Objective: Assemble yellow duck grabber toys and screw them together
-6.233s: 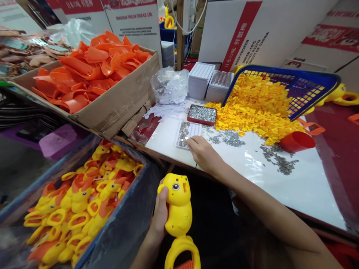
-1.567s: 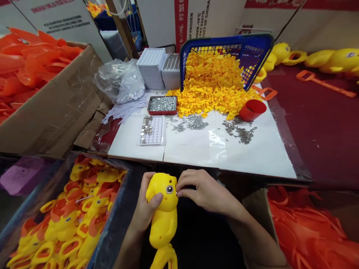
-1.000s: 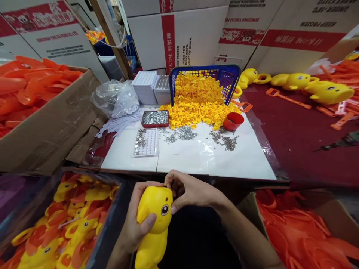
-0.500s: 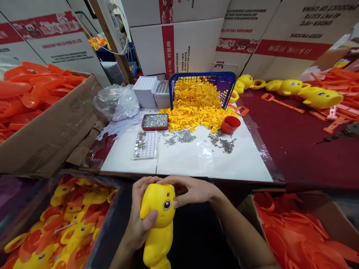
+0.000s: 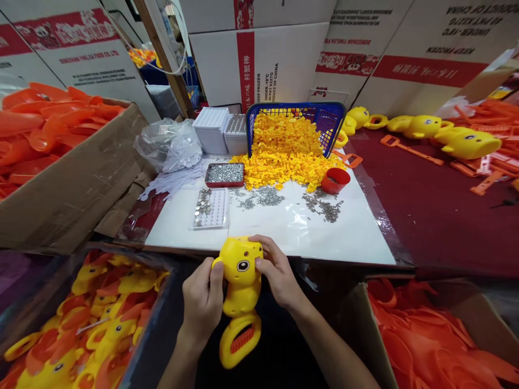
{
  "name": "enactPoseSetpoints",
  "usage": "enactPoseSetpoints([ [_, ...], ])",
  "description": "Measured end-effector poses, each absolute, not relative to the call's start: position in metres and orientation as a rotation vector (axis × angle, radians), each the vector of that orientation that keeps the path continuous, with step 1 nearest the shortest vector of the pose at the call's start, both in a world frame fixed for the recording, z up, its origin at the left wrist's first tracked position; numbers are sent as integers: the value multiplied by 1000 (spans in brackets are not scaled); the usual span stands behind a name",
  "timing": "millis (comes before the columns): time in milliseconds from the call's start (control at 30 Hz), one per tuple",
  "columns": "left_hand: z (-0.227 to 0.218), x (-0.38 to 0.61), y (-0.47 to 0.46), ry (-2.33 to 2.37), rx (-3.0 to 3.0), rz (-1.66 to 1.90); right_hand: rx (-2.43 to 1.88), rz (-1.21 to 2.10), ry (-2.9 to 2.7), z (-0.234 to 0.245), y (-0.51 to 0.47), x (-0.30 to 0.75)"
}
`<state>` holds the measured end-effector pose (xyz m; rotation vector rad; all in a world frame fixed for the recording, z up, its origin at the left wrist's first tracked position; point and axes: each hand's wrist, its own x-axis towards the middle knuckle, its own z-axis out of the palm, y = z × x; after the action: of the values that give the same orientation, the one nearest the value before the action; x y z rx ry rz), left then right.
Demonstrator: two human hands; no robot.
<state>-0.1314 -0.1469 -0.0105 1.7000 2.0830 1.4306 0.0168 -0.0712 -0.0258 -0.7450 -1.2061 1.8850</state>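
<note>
both hands on the yellow duck toy (image 5: 242, 289) right now. it's held upright in front of the person, just below the near edge of the white board (image 5: 284, 232), over the dark gap btw the bins. left hand (image 5: 203, 300) is wrapped round the toy's left side, fingers curled behind, thumb laid up the front by the head, a firm closed grasp. right hand (image 5: 279, 275) clamps the other side of the head, fingers over the top, thumb pressed just beside the eye. toy's face looks up at the camera; its loop handle w/ an orange trigger hangs below the hands.

on the board, a clear tray of button cells (image 5: 211, 208) sits nearest the toy, only part filled. behind it is a red tray of screws (image 5: 224, 174). loose screws (image 5: 326, 205) are scattered to the right, w/ a red cup (image 5: 334, 181) just beside them. at the back a blue basket (image 5: 294, 106) is tipped over, small yellow parts (image 5: 284, 154) spilling onto the board. stacked white trays (image 5: 211, 129) & a crumpled plastic bag (image 5: 170, 143) are to the basket's left.

far left, a cardboard box (image 5: 73, 183) is heaped w/ orange pieces (image 5: 48, 116). lower left, a bin (image 5: 152, 346) is full of finished toys (image 5: 101, 319). lower right, a second box (image 5: 357, 319) holds more orange. duck bodies (image 5: 466, 143) lie on the red cloth (image 5: 425, 216), well apart from the hands.
</note>
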Motion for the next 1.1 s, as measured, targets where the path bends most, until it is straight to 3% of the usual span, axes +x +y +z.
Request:
enactPoseSetpoints([
  [167,-10,-126,-124,1873,1122,1652,-704,1861,-1737,0,-30,37],
  [233,-8,-125,-107,1778,919,1665,-800,1495,-1967,11,7,43],
  [333,-9,-121,-81,1643,733,1631,-1090,511,-2288,17,70,47],
  [367,-10,-120,-74,1619,714,1617,-1090,457,-2357,16,89,47],
  [533,-13,-115,-56,1621,682,1586,-1001,436,-2633,3,136,47],
  [767,-12,-115,-53,1683,634,1520,-1076,402,-2611,-6,139,49],
  [1100,-18,-110,-54,1900,687,1442,-894,655,-2404,6,66,71],
])
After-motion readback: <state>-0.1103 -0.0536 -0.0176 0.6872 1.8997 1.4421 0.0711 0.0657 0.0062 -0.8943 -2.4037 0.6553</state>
